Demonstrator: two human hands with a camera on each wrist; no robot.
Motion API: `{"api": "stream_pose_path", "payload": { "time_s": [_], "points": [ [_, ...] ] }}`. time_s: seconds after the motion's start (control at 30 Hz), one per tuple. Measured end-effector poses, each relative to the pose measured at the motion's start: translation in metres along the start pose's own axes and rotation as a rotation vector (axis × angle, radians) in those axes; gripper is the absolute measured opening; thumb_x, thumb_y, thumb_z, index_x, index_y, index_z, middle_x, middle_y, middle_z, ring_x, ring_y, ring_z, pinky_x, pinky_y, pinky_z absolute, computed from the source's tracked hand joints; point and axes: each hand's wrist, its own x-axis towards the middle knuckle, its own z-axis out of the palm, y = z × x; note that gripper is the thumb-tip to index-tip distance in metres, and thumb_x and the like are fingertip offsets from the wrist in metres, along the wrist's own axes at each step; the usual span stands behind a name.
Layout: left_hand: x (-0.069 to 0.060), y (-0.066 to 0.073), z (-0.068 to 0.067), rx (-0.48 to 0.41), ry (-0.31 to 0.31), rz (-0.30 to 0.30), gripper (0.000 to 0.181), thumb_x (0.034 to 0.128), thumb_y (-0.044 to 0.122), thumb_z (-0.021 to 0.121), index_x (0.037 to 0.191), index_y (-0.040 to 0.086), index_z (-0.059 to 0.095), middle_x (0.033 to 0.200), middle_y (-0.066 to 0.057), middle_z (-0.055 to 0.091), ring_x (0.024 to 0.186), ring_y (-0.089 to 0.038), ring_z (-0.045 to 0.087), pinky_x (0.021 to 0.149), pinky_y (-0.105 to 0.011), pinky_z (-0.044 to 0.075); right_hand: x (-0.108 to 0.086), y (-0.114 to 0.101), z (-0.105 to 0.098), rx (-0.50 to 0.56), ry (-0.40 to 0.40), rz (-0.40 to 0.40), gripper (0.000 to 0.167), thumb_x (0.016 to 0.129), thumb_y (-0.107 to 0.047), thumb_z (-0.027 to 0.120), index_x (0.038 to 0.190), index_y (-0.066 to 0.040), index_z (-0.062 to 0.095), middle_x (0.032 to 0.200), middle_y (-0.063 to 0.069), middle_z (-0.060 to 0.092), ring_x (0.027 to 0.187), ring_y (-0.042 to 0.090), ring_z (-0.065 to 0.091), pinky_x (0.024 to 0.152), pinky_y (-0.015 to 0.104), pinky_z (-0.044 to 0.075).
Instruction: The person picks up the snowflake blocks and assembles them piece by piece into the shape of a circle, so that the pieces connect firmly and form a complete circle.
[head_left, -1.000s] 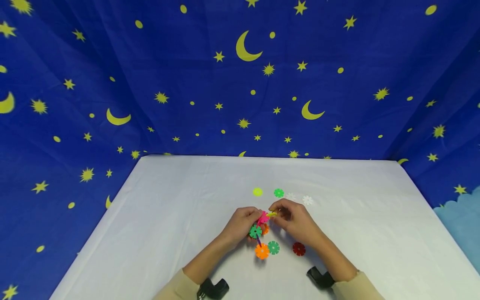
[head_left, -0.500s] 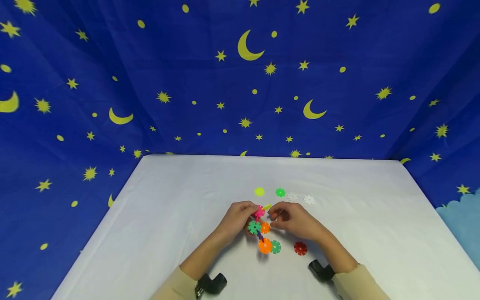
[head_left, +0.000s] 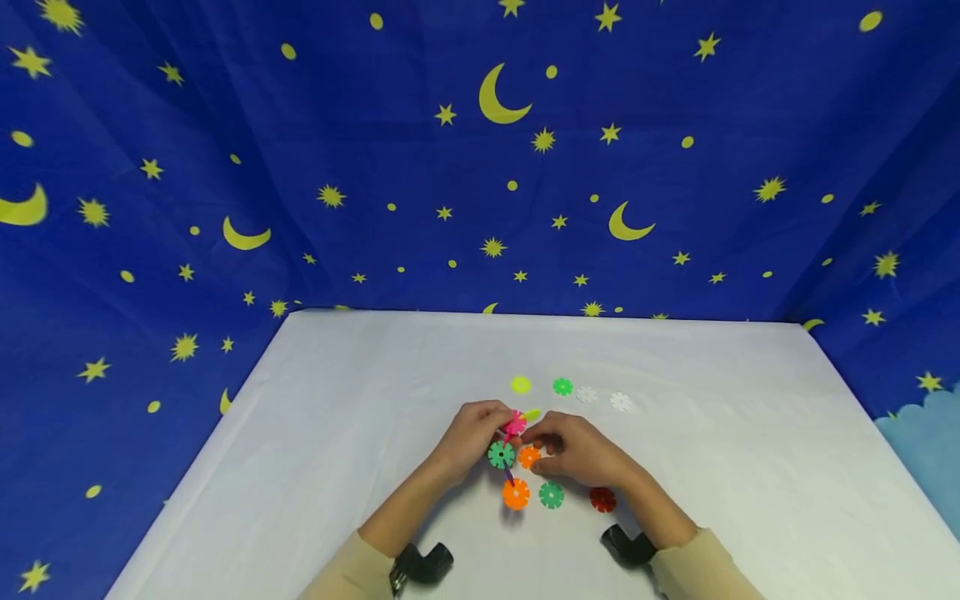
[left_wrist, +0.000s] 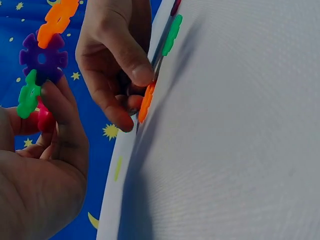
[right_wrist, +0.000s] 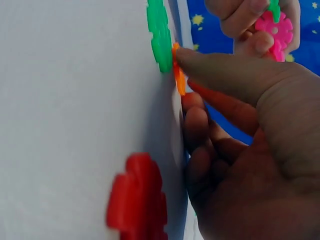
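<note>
My left hand (head_left: 468, 442) pinches a linked chain of notched plastic discs above the table. It includes a pink disc (head_left: 515, 423), a yellow disc (head_left: 532, 414), a teal-green disc (head_left: 501, 454), a purple disc (left_wrist: 42, 57) and a hanging orange disc (head_left: 516, 494). My right hand (head_left: 585, 452) is low over the table, its thumb and fingers at the edges of a loose orange disc (head_left: 529, 457). The right wrist view has that orange disc (right_wrist: 179, 70) between thumb and finger, close to the tabletop. Part of the chain is hidden behind the left fingers.
Loose discs lie around the hands: teal-green (head_left: 551, 495), red (head_left: 602, 500), yellow (head_left: 521, 384), bright green (head_left: 562, 387), and two white ones, one nearer the right (head_left: 620, 402). The white-covered table (head_left: 375, 367) meets a blue star-and-moon cloth (head_left: 420, 167) behind.
My right hand has let go of the yellow disc, which stays on the chain, and has moved down to the loose orange disc. The chain's hanging end has swung slightly left.
</note>
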Motion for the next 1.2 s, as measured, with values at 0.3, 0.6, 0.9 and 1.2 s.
{"api": "stream_pose_path", "payload": {
  "time_s": [0.3,0.6,0.9,1.2],
  "points": [
    [0.0,0.001,0.001,0.011,0.018,-0.014,0.025,0.0963,0.014,0.052,0.082,-0.004,0.062,0.074,-0.019,0.067,0.06,-0.016,0.059,0.053,-0.022,0.045,-0.001,-0.002,0.001,-0.048,0.008,0.008,0.024,0.081,-0.015,0.078,0.1,-0.021,0.065,0.083,-0.007,0.057,0.076,0.013,0.052,0.066,0.027,0.047],
    [0.002,-0.001,0.002,0.083,0.043,-0.03,0.022,0.0959,0.008,0.046,0.088,-0.005,0.062,0.079,-0.025,0.065,0.058,-0.015,0.054,0.054,-0.024,0.044,-0.004,-0.003,-0.011,0.225,0.037,0.092,0.016,0.088,-0.004,0.064,0.101,-0.013,0.065,0.084,0.002,0.063,0.075,0.021,0.058,0.065,0.032,0.051],
    [-0.001,0.0,0.005,0.048,0.059,-0.015,0.021,0.0946,0.014,0.049,0.085,-0.001,0.061,0.065,-0.006,0.061,0.052,-0.012,0.048,0.049,-0.022,0.04,-0.005,-0.003,-0.018,0.389,0.149,0.138,0.019,0.091,-0.004,0.061,0.11,-0.001,0.063,0.087,0.013,0.065,0.074,0.045,0.057,0.062,0.043,0.053],
    [-0.001,-0.002,0.007,0.065,0.074,-0.02,0.021,0.0955,0.014,0.048,0.086,0.0,0.06,0.063,-0.005,0.058,0.048,-0.011,0.045,0.045,-0.021,0.039,-0.006,-0.002,-0.023,0.448,0.245,0.137,0.025,0.09,-0.018,0.068,0.108,-0.003,0.062,0.087,0.013,0.065,0.067,0.03,0.059,0.061,0.039,0.053]
  ]
}}
